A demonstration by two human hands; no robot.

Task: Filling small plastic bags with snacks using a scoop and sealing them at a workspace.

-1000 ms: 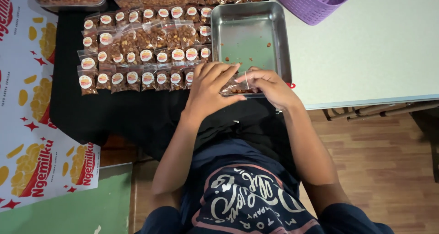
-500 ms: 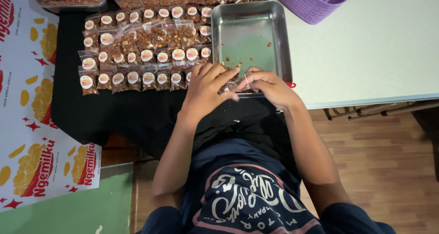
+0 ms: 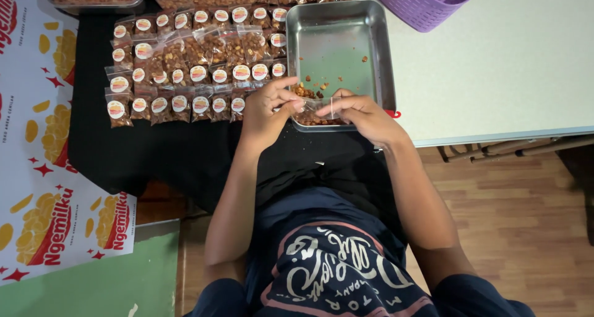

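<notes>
Left hand (image 3: 267, 109) and right hand (image 3: 362, 114) pinching a small clear snack bag (image 3: 317, 111) between them, hovering over the near edge of the steel tray (image 3: 377, 57), rows of sealed snack packets (image 3: 185, 63) crowding the left, bare white worktop (image 3: 495, 69) lying open to the right, purple basket (image 3: 421, 1) sitting at the far edge.

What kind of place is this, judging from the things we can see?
Probably a small home snack-packing table: rows of small clear labelled snack bags on a black cloth, a nearly empty steel tray, and a purple plastic basket.
</notes>
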